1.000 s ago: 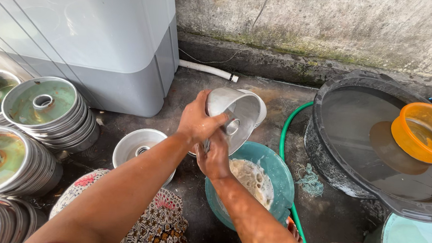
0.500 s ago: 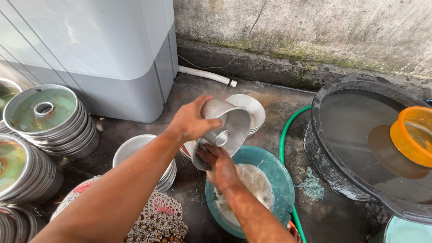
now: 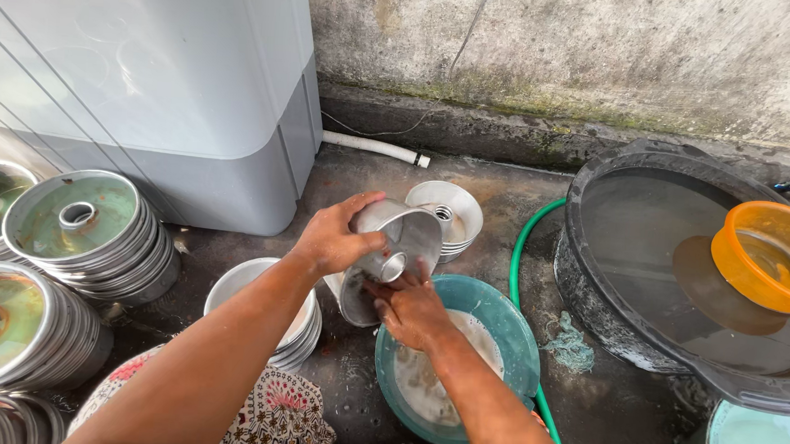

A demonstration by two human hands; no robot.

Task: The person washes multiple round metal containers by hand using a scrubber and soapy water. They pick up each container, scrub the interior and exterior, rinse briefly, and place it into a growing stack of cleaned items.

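Note:
My left hand [image 3: 335,239] grips the rim of a round metal ring-shaped baking tin [image 3: 403,245], tilted on its side above the ground. My right hand [image 3: 408,308] presses against the tin's underside and centre tube from below, fingers bent. Both hands hover over a teal basin [image 3: 497,331] holding cloudy soapy water. A short stack of the same tins [image 3: 445,211] stands just behind, and another stack [image 3: 256,287] sits under my left forearm.
Several stacks of lidded metal tins [image 3: 79,232] fill the left side. A grey appliance [image 3: 150,83] stands at the back left. A large black tub of water [image 3: 681,273] with a floating orange bowl [image 3: 767,255] sits right. A green hose [image 3: 524,247] curves between.
The tin has come lower and turned, from raised with its open side up to tilted over the teal basin. My right hand has shifted under it.

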